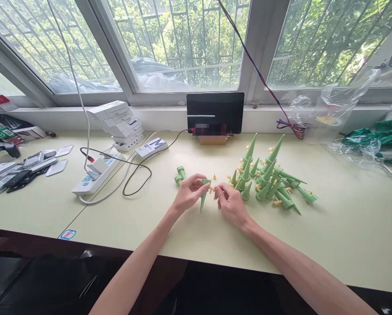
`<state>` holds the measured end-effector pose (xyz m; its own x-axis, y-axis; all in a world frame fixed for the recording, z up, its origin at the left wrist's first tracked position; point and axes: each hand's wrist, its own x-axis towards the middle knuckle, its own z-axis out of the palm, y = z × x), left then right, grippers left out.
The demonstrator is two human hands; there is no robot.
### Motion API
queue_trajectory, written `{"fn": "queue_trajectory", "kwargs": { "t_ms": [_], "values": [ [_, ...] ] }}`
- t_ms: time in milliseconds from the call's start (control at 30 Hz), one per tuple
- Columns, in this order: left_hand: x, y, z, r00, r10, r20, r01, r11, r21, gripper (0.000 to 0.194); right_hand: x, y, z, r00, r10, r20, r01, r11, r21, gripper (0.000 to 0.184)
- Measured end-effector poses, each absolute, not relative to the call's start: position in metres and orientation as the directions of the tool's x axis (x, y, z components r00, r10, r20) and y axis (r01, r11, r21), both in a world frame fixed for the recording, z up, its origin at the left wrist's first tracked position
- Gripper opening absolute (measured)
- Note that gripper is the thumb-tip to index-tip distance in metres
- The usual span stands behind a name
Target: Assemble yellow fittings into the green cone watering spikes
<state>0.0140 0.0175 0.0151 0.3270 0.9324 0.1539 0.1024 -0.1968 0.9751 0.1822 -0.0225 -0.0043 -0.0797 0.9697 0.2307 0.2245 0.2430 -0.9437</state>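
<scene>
My left hand (192, 192) is closed on a green plastic cone spike (203, 202), its tip pointing down over the table. Close beside it, my right hand (229, 203) pinches a small yellow valve piece (212, 189) that meets the side of the cone's wide end. Whether the two parts are joined I cannot tell. Right of my hands is a pile of green cone spikes (266, 181), some upright and others lying, many with yellow pieces on them. Two more green cones (180, 173) lie behind my left hand. A loose yellow piece (214, 176) rests just beyond my fingers.
A dark tablet (215, 111) leans by the window. Further left are stacked white boxes (117, 122), a power strip (99, 175) with cables, and a heap of flat phone-like items (28, 168). Clear plastic wrap (330, 113) and green bags (373, 138) lie at the right.
</scene>
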Motion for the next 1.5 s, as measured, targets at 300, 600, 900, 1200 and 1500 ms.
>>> {"fn": "queue_trajectory", "kwargs": {
  "t_ms": [300, 600, 900, 1200, 1500],
  "values": [
    [0.0142, 0.0167, 0.0175, 0.305, 0.938, 0.163, 0.105, -0.203, 0.974, 0.025, 0.1827, -0.0227, -0.0013, -0.084, 0.967, 0.241, 0.182, 0.252, -0.950, 0.028],
    [0.0127, 0.0170, 0.0159, 0.333, 0.931, 0.148, 0.100, -0.191, 0.976, 0.028, 0.1838, -0.0229, -0.0031, -0.097, 0.964, 0.249, 0.201, 0.264, -0.943, 0.030],
    [0.0142, 0.0169, 0.0120, 0.357, 0.918, 0.173, 0.071, -0.211, 0.975, 0.028, 0.1854, -0.0220, -0.0059, -0.087, 0.970, 0.227, 0.300, 0.243, -0.922, 0.042],
    [0.0169, 0.0144, 0.0186, 0.404, 0.902, 0.149, 0.102, -0.207, 0.973, 0.039, 0.1836, -0.0205, -0.0057, -0.042, 0.971, 0.236, 0.290, 0.238, -0.927, 0.044],
    [0.0167, 0.0149, 0.0184, 0.399, 0.907, 0.131, 0.067, -0.171, 0.983, 0.041, 0.1832, -0.0227, -0.0019, -0.057, 0.968, 0.246, 0.188, 0.253, -0.949, 0.026]
  ]
}}
